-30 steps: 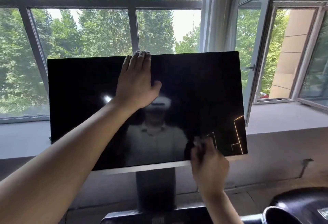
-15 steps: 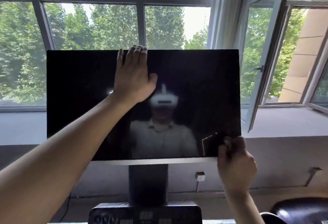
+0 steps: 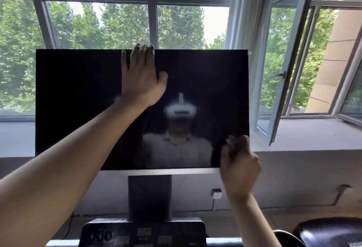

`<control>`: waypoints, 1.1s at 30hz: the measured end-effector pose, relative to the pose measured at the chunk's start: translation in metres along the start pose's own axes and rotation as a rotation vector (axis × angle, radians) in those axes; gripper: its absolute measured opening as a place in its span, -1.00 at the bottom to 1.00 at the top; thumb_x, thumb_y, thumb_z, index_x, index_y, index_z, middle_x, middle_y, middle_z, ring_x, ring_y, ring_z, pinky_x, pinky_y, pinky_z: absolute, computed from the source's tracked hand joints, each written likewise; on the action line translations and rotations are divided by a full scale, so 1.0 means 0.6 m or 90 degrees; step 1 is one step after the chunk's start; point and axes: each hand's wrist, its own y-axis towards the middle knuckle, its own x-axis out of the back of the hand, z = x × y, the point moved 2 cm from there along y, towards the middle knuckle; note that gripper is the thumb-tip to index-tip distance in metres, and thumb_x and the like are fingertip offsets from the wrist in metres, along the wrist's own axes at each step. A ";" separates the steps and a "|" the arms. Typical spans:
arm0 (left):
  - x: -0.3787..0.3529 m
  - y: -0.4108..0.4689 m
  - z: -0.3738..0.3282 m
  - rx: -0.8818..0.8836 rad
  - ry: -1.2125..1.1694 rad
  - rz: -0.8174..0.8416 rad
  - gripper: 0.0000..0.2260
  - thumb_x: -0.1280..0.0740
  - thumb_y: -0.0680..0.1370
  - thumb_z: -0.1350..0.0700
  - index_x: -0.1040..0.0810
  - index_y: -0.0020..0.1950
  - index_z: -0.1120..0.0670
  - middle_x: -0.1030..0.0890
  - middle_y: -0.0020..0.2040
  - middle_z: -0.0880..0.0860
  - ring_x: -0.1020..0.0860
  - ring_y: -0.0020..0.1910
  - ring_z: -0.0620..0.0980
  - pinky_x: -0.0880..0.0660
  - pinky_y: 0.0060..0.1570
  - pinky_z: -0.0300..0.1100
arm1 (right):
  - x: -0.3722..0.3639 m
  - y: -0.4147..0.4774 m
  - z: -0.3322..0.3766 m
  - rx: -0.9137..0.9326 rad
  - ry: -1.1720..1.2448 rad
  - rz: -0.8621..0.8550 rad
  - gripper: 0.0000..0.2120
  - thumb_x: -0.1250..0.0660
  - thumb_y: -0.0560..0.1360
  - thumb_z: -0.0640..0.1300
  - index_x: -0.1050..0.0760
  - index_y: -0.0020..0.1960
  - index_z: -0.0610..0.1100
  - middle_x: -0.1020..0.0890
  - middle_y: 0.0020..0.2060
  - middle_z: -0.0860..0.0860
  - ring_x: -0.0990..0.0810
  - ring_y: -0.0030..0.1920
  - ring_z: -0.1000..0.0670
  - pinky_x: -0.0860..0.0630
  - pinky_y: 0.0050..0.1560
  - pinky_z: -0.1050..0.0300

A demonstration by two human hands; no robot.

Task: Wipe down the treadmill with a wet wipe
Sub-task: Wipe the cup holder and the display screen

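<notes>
The treadmill's big black screen stands upright on a dark post above the control console. My left hand lies flat against the upper middle of the screen, its fingertips reaching just over the top edge. My right hand is at the screen's lower right corner with its fingers curled. A small pale, blurred bit of the wet wipe shows at its fingertips against the glass. The rest of the wipe is hidden inside the hand.
A wide window with trees outside fills the back. An opened window sash swings inward just right of the screen. A grey sill runs behind. A black rounded object sits at the lower right, and a wall socket is below the screen.
My right hand has slid rightward along the screen's bottom edge to the lower right corner. The left hand has stayed on the top middle. The view has shifted, showing more of the console.
</notes>
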 end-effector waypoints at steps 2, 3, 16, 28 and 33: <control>0.001 0.001 -0.005 0.007 0.001 -0.002 -0.33 -0.06 0.53 -0.08 -0.23 0.59 0.22 -0.28 0.58 0.20 -0.16 0.61 0.16 0.08 0.59 0.22 | -0.031 -0.025 0.063 0.126 0.059 0.078 -0.91 -0.35 0.46 -0.09 -0.52 -0.07 -0.09 -0.62 -0.36 -0.05 -0.62 -0.35 -0.17 -0.32 -0.37 0.09; 0.000 0.001 -0.005 0.002 0.011 -0.005 -0.34 -0.06 0.54 -0.08 -0.24 0.58 0.23 -0.29 0.57 0.20 -0.17 0.60 0.16 0.07 0.59 0.23 | -0.043 -0.040 0.092 0.223 0.076 0.118 -0.91 -0.37 0.43 -0.14 -0.54 -0.07 -0.08 -0.63 -0.32 -0.02 -0.61 -0.31 -0.11 -0.33 -0.31 0.07; -0.003 -0.002 0.004 -0.022 0.046 -0.020 -0.35 -0.08 0.55 -0.06 -0.23 0.58 0.24 -0.30 0.57 0.22 -0.19 0.59 0.17 0.03 0.58 0.23 | -0.049 -0.009 0.104 0.245 0.025 0.066 -0.89 -0.41 0.46 -0.20 -0.57 -0.04 -0.07 -0.63 -0.37 0.02 -0.61 -0.41 -0.08 -0.25 -0.39 0.17; -0.011 -0.001 0.007 -0.021 0.044 -0.019 -0.33 -0.05 0.54 -0.08 -0.19 0.61 0.21 -0.25 0.60 0.20 -0.13 0.62 0.14 0.08 0.59 0.21 | -0.037 0.056 0.090 0.187 0.068 0.032 -0.94 -0.34 0.49 -0.11 -0.55 -0.08 -0.09 -0.61 -0.45 -0.01 -0.60 -0.49 -0.13 -0.15 -0.48 0.27; -0.013 -0.001 0.014 -0.041 0.061 -0.032 -0.33 -0.02 0.57 -0.11 -0.20 0.60 0.22 -0.27 0.59 0.20 -0.15 0.61 0.14 0.08 0.57 0.22 | -0.054 0.057 0.095 0.372 0.037 0.138 -0.89 -0.28 0.53 -0.04 -0.56 -0.03 -0.03 -0.65 -0.41 0.00 -0.62 -0.46 -0.11 -0.32 -0.51 0.16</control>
